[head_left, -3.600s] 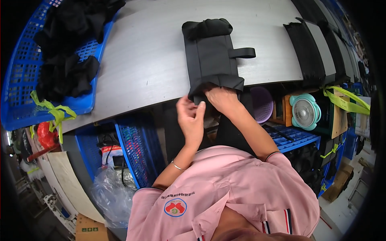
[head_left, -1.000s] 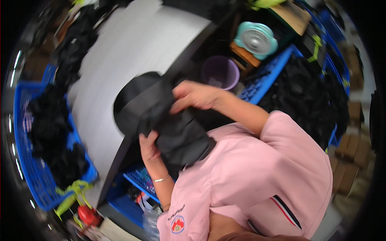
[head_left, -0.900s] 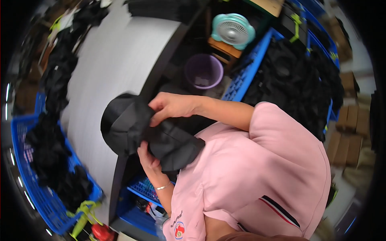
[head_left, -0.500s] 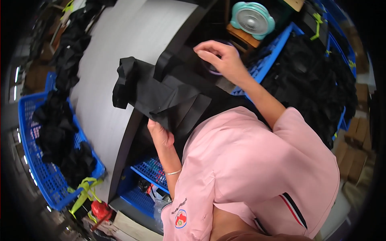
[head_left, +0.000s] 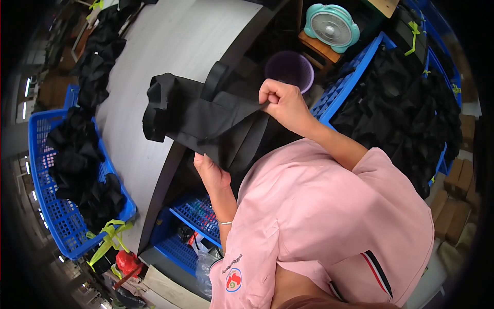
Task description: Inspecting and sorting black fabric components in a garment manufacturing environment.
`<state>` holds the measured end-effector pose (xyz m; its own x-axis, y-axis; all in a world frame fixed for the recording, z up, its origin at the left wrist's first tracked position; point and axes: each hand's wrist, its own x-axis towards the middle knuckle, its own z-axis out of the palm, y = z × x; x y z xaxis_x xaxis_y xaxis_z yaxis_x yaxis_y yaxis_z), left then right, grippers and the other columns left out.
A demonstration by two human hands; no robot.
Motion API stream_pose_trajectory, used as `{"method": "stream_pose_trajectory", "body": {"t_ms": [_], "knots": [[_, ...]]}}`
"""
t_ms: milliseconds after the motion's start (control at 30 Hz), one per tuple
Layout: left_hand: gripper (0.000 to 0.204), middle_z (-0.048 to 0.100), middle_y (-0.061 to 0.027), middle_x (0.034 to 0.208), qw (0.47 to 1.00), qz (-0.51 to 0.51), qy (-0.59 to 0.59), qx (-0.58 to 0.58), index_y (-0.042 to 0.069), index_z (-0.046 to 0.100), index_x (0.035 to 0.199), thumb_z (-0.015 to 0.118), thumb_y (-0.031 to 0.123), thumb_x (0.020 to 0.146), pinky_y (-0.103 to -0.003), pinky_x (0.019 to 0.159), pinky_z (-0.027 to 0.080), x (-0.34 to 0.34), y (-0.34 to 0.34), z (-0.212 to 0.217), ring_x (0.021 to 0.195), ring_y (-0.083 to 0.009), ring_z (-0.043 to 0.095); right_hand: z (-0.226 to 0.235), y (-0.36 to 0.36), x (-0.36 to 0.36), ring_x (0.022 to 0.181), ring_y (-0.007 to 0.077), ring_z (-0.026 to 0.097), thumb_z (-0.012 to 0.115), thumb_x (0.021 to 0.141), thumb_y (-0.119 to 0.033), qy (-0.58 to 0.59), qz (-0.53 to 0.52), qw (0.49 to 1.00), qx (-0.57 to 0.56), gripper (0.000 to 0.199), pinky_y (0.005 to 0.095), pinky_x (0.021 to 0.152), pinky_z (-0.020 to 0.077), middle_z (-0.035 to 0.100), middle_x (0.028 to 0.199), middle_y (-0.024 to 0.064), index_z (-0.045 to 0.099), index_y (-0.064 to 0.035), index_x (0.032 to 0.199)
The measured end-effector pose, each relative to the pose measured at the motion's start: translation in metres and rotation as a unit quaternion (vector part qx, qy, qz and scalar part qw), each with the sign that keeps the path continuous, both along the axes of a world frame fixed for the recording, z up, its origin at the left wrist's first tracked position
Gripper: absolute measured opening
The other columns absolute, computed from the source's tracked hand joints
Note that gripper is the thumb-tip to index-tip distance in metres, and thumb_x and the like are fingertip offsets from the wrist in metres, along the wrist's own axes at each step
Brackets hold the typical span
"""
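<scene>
A black fabric piece [head_left: 193, 110] with folded flaps and a raised strap-like loop stretches from the grey table's edge to just before my body. My left hand [head_left: 212, 174] grips its near edge from below, the thumb showing on top and the other fingers hidden under the cloth. At the opposite side, my right hand [head_left: 288, 107] is closed, pinching a corner of the same fabric between thumb and fingers and pulling it taut. The far left end of the fabric, bunched and curled, rests on the table [head_left: 170, 41].
A blue basket [head_left: 77, 247] holding black cloth stands left of the table. Another large blue crate [head_left: 355, 64] at right is heaped with black fabric [head_left: 391, 108]. A purple bin [head_left: 303, 64] and a turquoise fan [head_left: 332, 26] are beyond my right hand. Blue baskets [head_left: 177, 252] sit under the table.
My right hand, raised off the cloth before, has come down toward me and taken hold of the fabric's corner. My left hand keeps its grip. The purple bin shows more fully.
</scene>
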<state>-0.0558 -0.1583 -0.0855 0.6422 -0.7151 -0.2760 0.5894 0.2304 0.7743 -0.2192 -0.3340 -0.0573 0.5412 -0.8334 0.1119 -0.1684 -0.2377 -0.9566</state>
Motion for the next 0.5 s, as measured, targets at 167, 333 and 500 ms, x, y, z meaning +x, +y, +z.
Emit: {"method": "stream_pose_trajectory", "body": {"t_ms": [167, 333, 500], "knots": [[0.029, 0.067, -0.0120, 0.117, 0.993, 0.045, -0.106, 0.008, -0.005, 0.058, 0.123, 0.059, 0.005, 0.096, -0.032, 0.090, 0.054, 0.000, -0.001, -0.019, 0.104, -0.0190, 0.066, 0.004, 0.004, -0.011, 0.072, 0.0106, 0.053, 0.064, 0.072, 0.005, -0.028, -0.009, 0.996, -0.089, 0.017, 0.0257, 0.063, 0.0438, 0.054, 0.087, 0.0041, 0.060, -0.0052, 0.085], [0.027, 0.068, -0.0121, 0.114, 0.990, -0.011, -0.136, 0.040, -0.005, 0.059, 0.121, 0.060, 0.005, 0.096, -0.032, 0.088, 0.055, -0.008, -0.004, 0.004, 0.099, -0.0193, 0.067, 0.017, -0.003, -0.027, 0.125, 0.0201, 0.049, 0.073, 0.088, -0.020, -0.157, 0.131, 0.969, 0.136, 0.066, 0.0328, 0.097, 0.0472, 0.045, 0.139, 0.0113, 0.040, -0.0041, 0.144], [0.031, 0.068, -0.0080, 0.111, 0.953, -0.204, -0.220, 0.048, -0.006, 0.060, 0.123, 0.064, 0.006, 0.095, -0.026, 0.090, 0.048, -0.033, -0.029, 0.018, 0.096, -0.0129, 0.063, 0.015, -0.020, -0.061, 0.101, 0.0113, 0.060, 0.076, 0.084, -0.017, -0.061, 0.070, 0.967, 0.238, 0.055, 0.0268, 0.092, 0.0469, 0.066, 0.104, 0.0039, 0.055, -0.0013, 0.132]]}}
